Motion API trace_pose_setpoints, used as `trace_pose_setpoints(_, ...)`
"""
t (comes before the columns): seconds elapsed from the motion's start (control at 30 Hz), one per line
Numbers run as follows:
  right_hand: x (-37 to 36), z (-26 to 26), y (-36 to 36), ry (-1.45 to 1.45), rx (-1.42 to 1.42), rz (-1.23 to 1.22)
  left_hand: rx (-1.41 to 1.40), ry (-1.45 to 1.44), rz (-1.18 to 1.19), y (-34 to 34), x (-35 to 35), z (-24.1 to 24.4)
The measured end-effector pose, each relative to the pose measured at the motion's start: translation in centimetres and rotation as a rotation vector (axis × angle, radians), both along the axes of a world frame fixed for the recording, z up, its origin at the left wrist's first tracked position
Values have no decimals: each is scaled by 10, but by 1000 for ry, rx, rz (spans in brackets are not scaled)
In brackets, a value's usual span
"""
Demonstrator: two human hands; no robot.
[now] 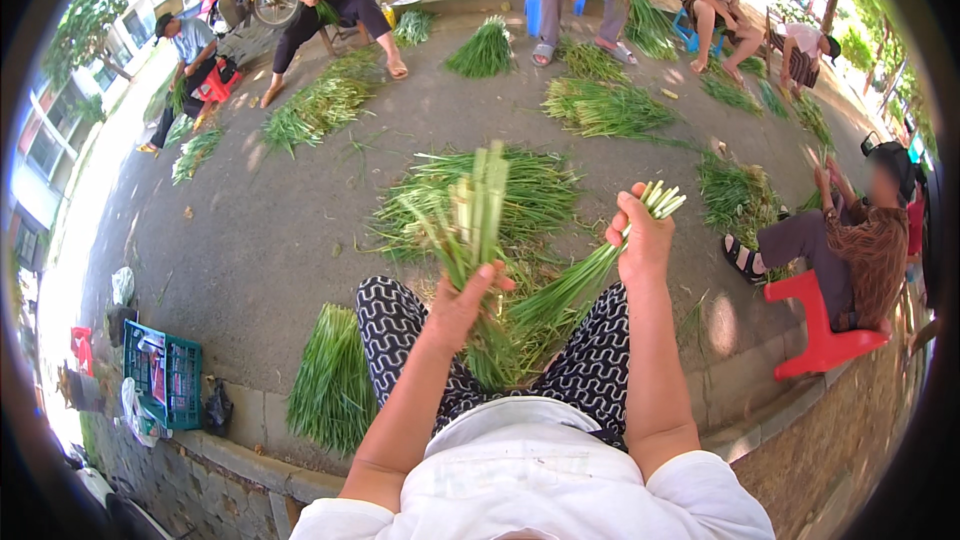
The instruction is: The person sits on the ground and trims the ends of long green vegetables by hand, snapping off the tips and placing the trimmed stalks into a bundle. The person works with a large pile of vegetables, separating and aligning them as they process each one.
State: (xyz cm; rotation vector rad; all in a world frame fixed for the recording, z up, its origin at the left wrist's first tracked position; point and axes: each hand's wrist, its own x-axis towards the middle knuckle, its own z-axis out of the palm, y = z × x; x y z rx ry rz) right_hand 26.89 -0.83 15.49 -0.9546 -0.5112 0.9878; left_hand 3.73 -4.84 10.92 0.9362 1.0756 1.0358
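Note:
My left hand (469,300) grips a bunch of long green stalks (480,217) with pale ends upward, blurred by motion. Raised at the right, my right hand (643,236) is closed around a neater bundle of green stalks (574,281), its whitish ends pointing up and its leaves hanging down to the left. Beyond both hands a wide heap of loose green stalks (525,191) lies on the pavement. Stripped yellowish leaves and scraps lie between my knees. A tidy pile of green stalks (332,382) rests beside my leg at the left.
A teal plastic crate (184,382) with bags stands at the lower left by the stone curb (247,469). At the right a person (862,240) sits by a red plastic stool (814,330). Several other people sit farther off among heaps of stalks (607,106).

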Motion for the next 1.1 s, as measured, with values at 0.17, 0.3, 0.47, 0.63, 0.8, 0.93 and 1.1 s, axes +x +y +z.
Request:
trace_pose_setpoints(0.17,-4,3,-6,-53,-65,36,42,-63,183,17,-27,-7)
trace_pose_setpoints(0.3,-22,-5,-6,-119,-58,270,33,-13,115,10,-10,-1)
trace_pose_setpoints(0.47,-39,1,-10,-93,-77,359,-104,26,-184,-8,15,-12)
trace_pose_setpoints(0.63,-37,-4,-14,-117,-84,368,-57,27,-222,-11,25,-19)
trace_pose_setpoints(0.8,-36,-4,-13,-126,-84,384,-72,-14,-234,-12,25,-17)
trace_pose_setpoints(0.93,-38,-3,-13,-117,-69,384,-68,-66,-245,-12,22,-20)
trace_pose_setpoints(1.1,-36,-5,-13,-17,-82,344,-136,-194,-128,-13,19,-17)
